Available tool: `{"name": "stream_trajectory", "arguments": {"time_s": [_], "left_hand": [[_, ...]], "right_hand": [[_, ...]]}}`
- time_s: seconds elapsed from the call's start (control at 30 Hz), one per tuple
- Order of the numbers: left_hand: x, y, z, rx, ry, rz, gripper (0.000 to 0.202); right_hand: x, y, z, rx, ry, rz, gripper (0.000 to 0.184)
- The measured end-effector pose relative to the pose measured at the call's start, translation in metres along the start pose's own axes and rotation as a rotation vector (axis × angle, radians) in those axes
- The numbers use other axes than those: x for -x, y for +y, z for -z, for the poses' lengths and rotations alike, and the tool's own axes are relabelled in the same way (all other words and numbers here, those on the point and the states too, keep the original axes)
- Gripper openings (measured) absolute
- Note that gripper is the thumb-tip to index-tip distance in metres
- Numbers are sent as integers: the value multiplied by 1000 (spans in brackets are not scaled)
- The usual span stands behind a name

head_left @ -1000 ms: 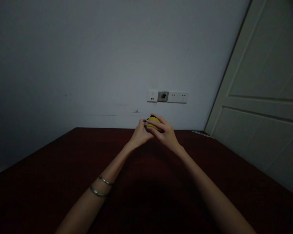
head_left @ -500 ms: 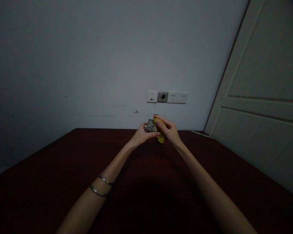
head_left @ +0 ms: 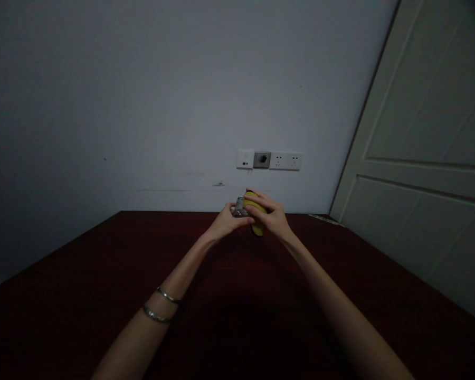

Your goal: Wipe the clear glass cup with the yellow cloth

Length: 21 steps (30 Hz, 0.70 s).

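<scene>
Both my arms reach forward over a dark red table [head_left: 83, 295]. My right hand [head_left: 272, 217] is closed around a small yellow rounded object [head_left: 255, 228], held on edge above the far part of the table. My left hand [head_left: 226, 220] pinches a small grey metallic piece [head_left: 240, 208] pressed against the yellow object's left side. The two hands touch each other around these things. What the grey piece is cannot be made out in the dim light. Two thin bracelets [head_left: 162, 304] sit on my left forearm.
A pale wall stands behind the table with a row of sockets [head_left: 269, 160] just above my hands. A white panelled door [head_left: 427, 158] fills the right side. A thin flat item [head_left: 325, 218] lies at the table's far right corner.
A second ago both hands covered the yellow object as a ball. It has since turned on edge, and the grey piece has come into view in my left fingers.
</scene>
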State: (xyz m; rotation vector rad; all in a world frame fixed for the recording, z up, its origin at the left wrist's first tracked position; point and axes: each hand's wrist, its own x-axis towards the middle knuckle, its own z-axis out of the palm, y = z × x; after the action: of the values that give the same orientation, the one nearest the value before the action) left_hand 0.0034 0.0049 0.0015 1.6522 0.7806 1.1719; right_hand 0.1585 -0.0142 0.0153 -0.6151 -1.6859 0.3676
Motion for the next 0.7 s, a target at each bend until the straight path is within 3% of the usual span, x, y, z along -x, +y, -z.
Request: {"name": "stream_trajectory", "arguments": {"time_s": [0.1,0.17,0.3,0.43,0.6,0.7], "left_hand": [[0,-1,0,30,-97,-52,55],[0,-1,0,53,-102,-61,55],[0,-3,0,59,-46,-14,60],[-1,-5,2,77,-112,-24,55],[1,-4,5,131,-214,7,50],[2,-1,4,173,-213,17,54]], "right_hand": [[-1,-1,4,0,-117,46,26],[-1,-1,5,7,-149,53,26],[-1,1,1,40,-59,10,29],[0,4,2,52,-71,-2,33],[4,1,8,34,-292,45,61],[7,-1,2,146,-274,60,82]]}}
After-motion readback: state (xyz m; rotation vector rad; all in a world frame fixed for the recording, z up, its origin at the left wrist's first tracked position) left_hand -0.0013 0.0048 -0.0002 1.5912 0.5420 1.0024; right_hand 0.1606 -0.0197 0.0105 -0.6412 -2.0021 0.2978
